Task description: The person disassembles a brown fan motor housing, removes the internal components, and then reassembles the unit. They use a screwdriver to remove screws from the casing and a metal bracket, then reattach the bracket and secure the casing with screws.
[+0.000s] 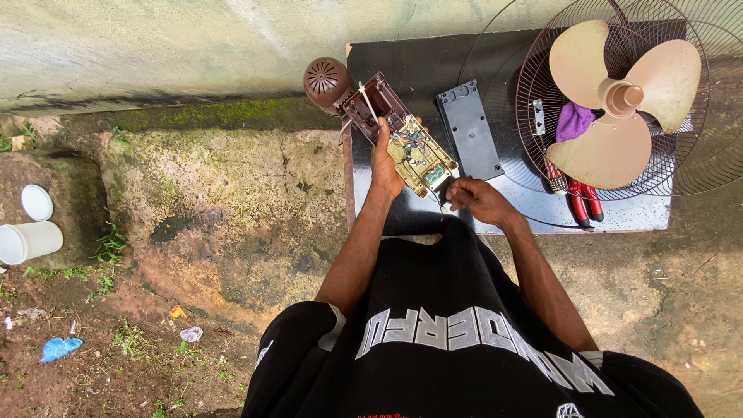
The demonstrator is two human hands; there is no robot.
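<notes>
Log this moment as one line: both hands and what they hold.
left hand: grips opened brown fan motor housing | right hand: pinches something small at its lower end | grey cover plate: on black board

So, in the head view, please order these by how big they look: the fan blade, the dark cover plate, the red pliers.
1. Fan blade, clearly largest.
2. Dark cover plate.
3. Red pliers, though the fan blade partly hides them, so their place against the plate is unsure.
</notes>
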